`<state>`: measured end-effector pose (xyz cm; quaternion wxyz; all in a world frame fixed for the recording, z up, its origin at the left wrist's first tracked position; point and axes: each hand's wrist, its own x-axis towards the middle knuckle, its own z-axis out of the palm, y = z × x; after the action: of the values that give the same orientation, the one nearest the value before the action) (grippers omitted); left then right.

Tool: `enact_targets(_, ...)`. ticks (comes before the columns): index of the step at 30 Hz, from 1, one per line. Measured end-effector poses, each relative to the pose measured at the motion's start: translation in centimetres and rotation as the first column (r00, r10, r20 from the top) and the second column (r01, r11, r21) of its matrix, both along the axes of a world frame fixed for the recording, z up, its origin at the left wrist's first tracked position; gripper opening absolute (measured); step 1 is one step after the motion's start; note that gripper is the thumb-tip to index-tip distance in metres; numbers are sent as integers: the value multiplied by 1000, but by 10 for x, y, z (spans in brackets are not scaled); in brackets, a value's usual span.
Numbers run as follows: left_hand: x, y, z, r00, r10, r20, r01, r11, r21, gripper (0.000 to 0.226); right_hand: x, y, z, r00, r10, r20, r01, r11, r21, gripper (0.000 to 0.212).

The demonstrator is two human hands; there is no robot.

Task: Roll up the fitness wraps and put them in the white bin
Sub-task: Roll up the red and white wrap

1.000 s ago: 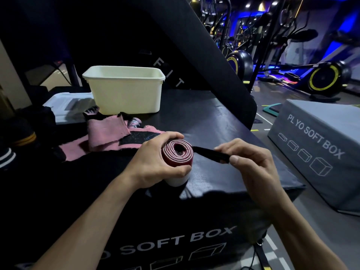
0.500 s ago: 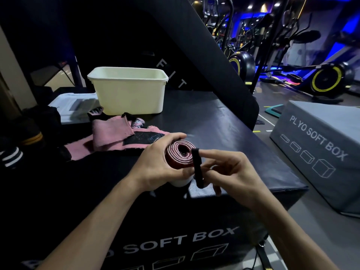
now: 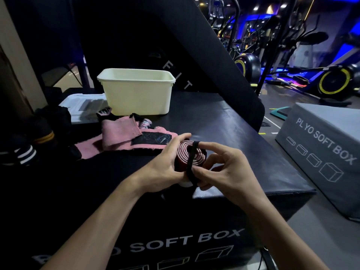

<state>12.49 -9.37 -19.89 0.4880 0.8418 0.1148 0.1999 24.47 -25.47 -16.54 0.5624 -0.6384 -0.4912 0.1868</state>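
The rolled maroon wrap [image 3: 191, 155] sits above the near edge of the black plyo box [image 3: 224, 121], held between both hands. The left hand [image 3: 161, 170] grips the roll's left side, fingers curled round it. The right hand [image 3: 224, 172] pinches the black strap [image 3: 191, 162] laid across the coil's face. Unrolled pink wraps [image 3: 120, 135] lie farther left. The white bin [image 3: 136, 92] stands beyond them, well apart.
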Motion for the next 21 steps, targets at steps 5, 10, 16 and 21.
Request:
enact_targets(5, -2, 3, 6, 993, -102, -61, 98, 993, -60, 105, 0, 1, -2, 1000, -14, 7, 14, 1000, -7, 46)
enact_targets(10, 4, 6, 11, 995, -97, -18, 95, 993, -69, 87, 3, 4, -5, 999, -36, 7, 36, 999, 2, 44)
enact_targets(16, 15, 0, 1, 995, 61, 81, -61, 998, -13, 86, 12, 1, -5, 973, -128, 193, 133, 991, -11, 45)
enact_targets(21, 17, -5, -6, 977, 160, 138, -173, 981, 89, 87, 14, 0, -8, 939, -180, 292, 199, 979, -35, 51)
